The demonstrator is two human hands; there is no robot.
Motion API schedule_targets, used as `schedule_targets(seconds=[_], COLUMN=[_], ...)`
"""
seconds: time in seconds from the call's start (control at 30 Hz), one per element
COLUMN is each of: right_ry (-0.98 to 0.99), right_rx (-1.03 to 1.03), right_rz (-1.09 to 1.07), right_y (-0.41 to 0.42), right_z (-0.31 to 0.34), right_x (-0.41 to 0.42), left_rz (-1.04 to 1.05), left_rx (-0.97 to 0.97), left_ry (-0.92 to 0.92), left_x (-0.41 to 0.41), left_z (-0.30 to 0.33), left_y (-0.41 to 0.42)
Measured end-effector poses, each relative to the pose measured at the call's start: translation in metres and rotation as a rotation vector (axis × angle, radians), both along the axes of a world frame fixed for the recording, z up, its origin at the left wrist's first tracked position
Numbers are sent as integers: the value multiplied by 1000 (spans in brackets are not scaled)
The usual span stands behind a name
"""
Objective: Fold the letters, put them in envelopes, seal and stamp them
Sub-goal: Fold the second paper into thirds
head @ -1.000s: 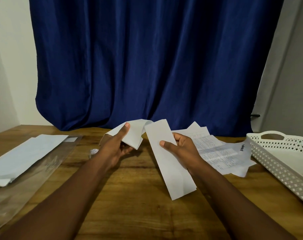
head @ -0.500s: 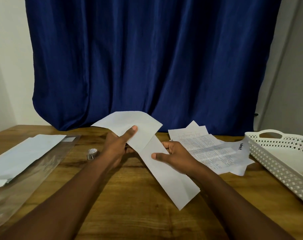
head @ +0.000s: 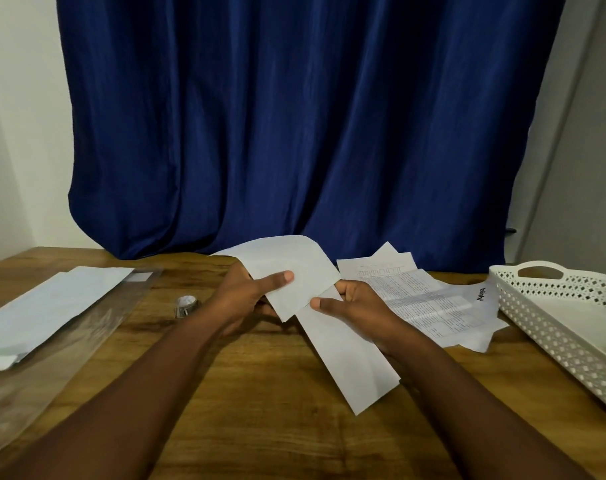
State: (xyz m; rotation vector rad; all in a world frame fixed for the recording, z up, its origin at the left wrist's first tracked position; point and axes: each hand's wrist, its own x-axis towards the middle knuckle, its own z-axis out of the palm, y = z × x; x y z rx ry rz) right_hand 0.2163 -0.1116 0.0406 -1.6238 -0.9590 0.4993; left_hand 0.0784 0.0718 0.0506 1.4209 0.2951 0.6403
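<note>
My left hand (head: 249, 294) grips a white folded letter (head: 294, 268) above the table, thumb on its front face. My right hand (head: 357, 308) holds a long white envelope (head: 350, 362) that slants down to the right. The letter's lower corner overlaps the envelope's upper end between my two hands. Whether that corner is inside the envelope's mouth I cannot tell. Printed letters (head: 426, 299) lie in a loose pile on the table behind my right hand.
A clear plastic sleeve with white envelopes (head: 52, 303) lies at the left of the wooden table (head: 260, 410). A small tape roll (head: 186, 305) sits beside my left wrist. A white perforated basket (head: 564, 327) stands at the right. A blue curtain (head: 294, 126) hangs behind.
My left hand has turned the letter flat and brought it down against the top of the envelope. My right hand has tilted the envelope and moved it slightly left.
</note>
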Motion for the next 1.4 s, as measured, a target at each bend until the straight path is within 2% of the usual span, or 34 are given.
schedule_targets(seconds=[0.23, 0.53, 0.77, 0.87, 1.0, 1.1, 1.4], right_ry=[48, 71, 174, 169, 172, 164, 401], right_rx=[-92, -64, -35, -12, 30, 47, 180], right_rz=[8, -25, 10, -13, -36, -54, -57], right_y=[-11, -7, -10, -10, -9, -6, -4], right_z=[11, 7, 11, 10, 7, 6, 10], right_x=[2, -1, -6, -6, -8, -7, -8], left_rz=[122, -58, 55, 20, -86, -89, 48], left_rx=[-69, -31, -25, -43, -11, 14, -114], left_ry=[-98, 23, -87, -82, 12, 0, -136], left_x=[-6, 0, -3, -4, -1, 0, -2], left_z=[4, -1, 3, 1, -5, -6, -1], left_y=[15, 0, 10, 12, 3, 1, 5])
